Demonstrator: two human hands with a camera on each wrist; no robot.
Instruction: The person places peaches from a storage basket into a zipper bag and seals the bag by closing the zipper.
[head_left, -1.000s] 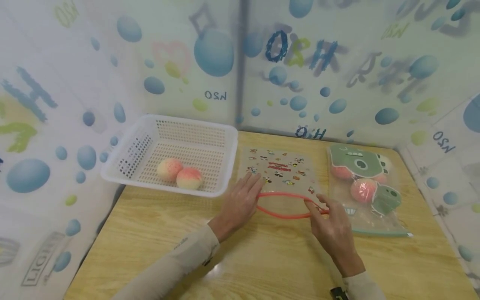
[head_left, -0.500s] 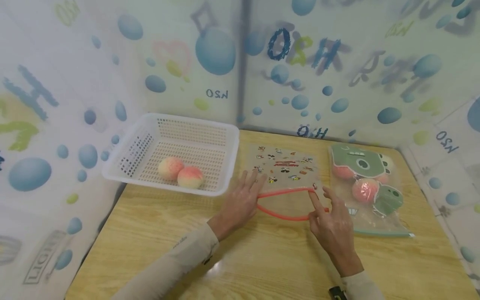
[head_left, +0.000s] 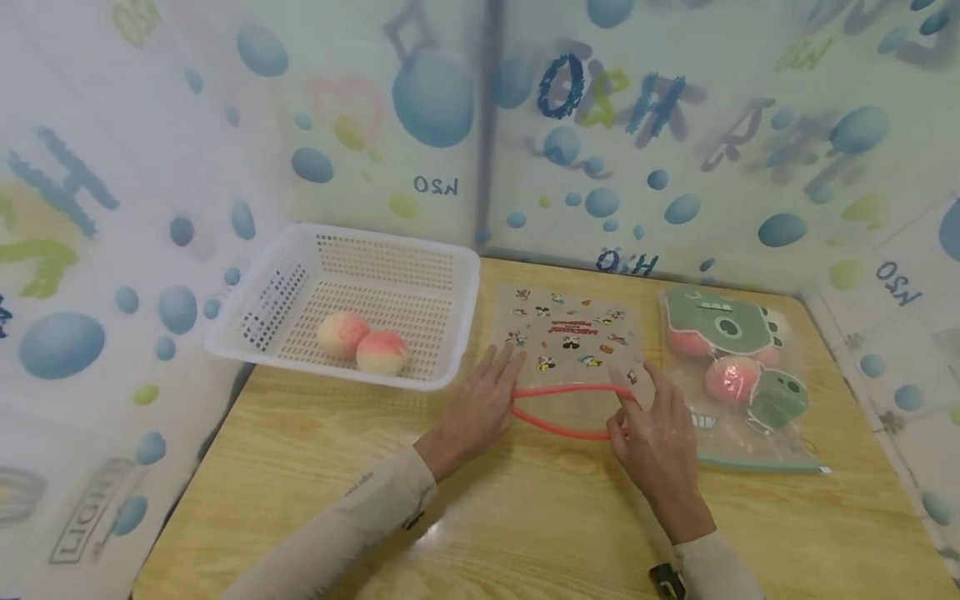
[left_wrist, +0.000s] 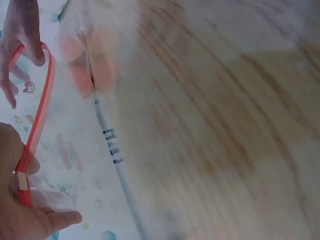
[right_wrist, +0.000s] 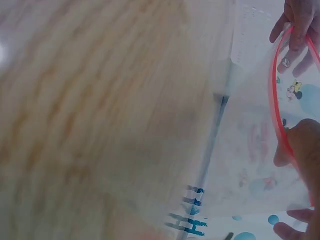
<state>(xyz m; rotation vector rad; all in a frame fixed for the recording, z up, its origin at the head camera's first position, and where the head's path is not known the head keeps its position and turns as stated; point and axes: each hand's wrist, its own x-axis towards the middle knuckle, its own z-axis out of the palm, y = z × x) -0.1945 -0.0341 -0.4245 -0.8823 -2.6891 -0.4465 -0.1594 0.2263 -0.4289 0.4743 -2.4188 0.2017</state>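
A clear zip bag (head_left: 573,333) with small cartoon prints lies flat on the table, its red zip strip (head_left: 564,432) parted into a loop. My left hand (head_left: 472,412) holds the left end of the strip, fingers laid over the bag. In the left wrist view a pale slider (left_wrist: 21,181) shows beside that hand. My right hand (head_left: 660,446) pinches the right end of the strip between thumb and fingers. Both wrist views show fingers on either side of the red edge. No fruit is visible inside this bag.
A white perforated basket (head_left: 322,373) at the left holds two peaches (head_left: 382,353). At the right lies a second clear bag (head_left: 750,447) with green dinosaur prints, a green zip and several peaches inside. Patterned sheets (head_left: 435,100) enclose the table (head_left: 480,542).
My right hand first reached its index finger forward along the upper edge of the strip, widening the mouth, then drew it back and shifted slightly left. My left hand stays at its end.
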